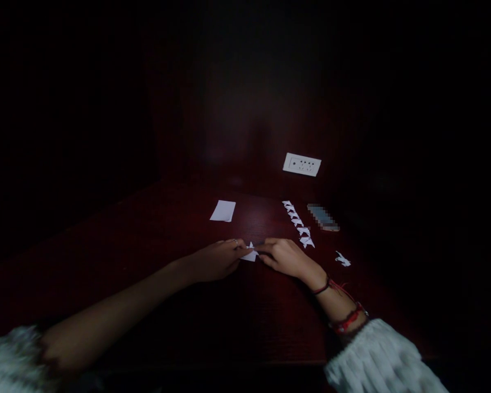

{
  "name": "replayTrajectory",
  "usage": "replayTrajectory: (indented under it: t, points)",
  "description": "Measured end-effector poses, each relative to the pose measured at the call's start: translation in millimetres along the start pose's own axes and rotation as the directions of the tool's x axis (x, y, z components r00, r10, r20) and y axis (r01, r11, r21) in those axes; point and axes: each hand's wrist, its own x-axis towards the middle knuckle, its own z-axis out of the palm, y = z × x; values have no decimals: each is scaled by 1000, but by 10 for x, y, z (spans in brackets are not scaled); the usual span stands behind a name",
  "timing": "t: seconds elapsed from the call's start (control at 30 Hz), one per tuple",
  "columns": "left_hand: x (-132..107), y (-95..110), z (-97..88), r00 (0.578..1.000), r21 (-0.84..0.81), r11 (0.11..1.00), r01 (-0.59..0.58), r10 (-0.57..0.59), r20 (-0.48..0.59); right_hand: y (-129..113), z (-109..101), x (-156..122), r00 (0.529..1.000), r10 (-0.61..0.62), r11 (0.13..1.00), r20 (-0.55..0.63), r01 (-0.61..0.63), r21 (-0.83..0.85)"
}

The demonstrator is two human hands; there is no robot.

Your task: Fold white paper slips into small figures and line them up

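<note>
Folded paper: in the head view, this small white piece (249,257) is on the dark red surface (167,218), between the two hands. It has a pointy tip on top and a flat bottom edge.
Left hand (221,261): fingers bent, tips on the paper; I cannot tell if they pinch it.
Right hand (287,257): pointing finger stretched out to the paper, thumb a little apart below it; I cannot tell if it grips.
Hidden: fingers cover the paper's sides, so its whole shape is hard to see.
Cut off: both fluffy sleeves (387,357) run out of view.
Hard to see: a flat thing (322,217) on the right is blurred into squares.
</note>
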Motion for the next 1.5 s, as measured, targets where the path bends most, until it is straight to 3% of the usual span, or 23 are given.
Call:
replayTrajectory:
  t: [0.13, 0.23, 0.3, 0.37, 0.5, 0.63, 0.8, 1.07, 1.5]
  points:
    - [24, 52, -26, 999, -134, 990, 39, -43, -24, 8, 41, 6, 998, 49, 999, 46, -49, 0]
    - [48, -12, -11, 987, -222, 968, 115, -137, -85, 36, 68, -2, 997, 57, 998, 43, -58, 16]
    - [55, -79, 11, 972, -202, 971, 130, -164, -167, 58, 85, -5, 999, 37, 998, 24, -38, 46]
    - [52, -136, 33, 970, -127, 988, 92, -117, -212, 78, 100, -3, 1000, 11, 997, 5, -11, 80]
    - [14, -194, 76, 996, 33, 999, -42, 44, -76, 101, 105, 13, 999, 0, 994, -47, 5, 105]
    - [-16, -248, 132, 998, 57, 997, -61, 60, 21, 80, 51, 8, 992, 32, 995, -124, -20, 95]
    - [-3, -258, 160, 996, 138, 986, -93, 89, 31, 21, 31, 2, 995, -4, 990, -101, 18, 138]
    - [1, -9, 0, 993, 206, 972, -113, 103, 60, 20, 107, 50, 993, -116, 963, -35, 121, 240]
    - [-28, -67, 11, 980, 156, 968, -199, 199, 13, 104, 175, 74, 991, -103, 913, -85, 128, 387]
